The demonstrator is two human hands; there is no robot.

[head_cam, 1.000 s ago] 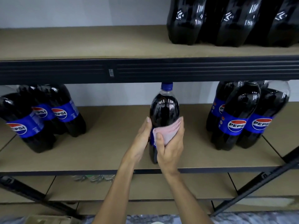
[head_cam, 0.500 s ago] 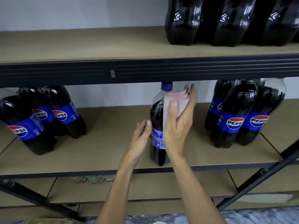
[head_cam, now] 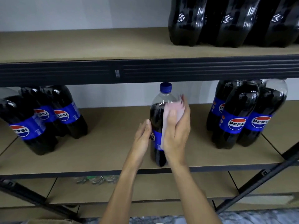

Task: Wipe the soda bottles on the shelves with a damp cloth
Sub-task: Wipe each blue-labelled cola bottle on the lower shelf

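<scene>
Head view: the left hand lies flat against the left side of the bottle. Its fingers are straight and it holds nothing, it just steadies the bottle. The right hand curls round the front and holds the pink cloth on the bottle under its thumb. A second ago the cloth was down at the blue label. Then it went up near the cap, and now it has slid back to the bottle's shoulder. So this bottle is being rubbed up and down, and I think it is nearly done. It stands upright near the front of the middle shelf, apart from the left bottles and the right bottles. The right fingertips are blurry and the bottle's back is hidden. The top bottles are cut off.
</scene>
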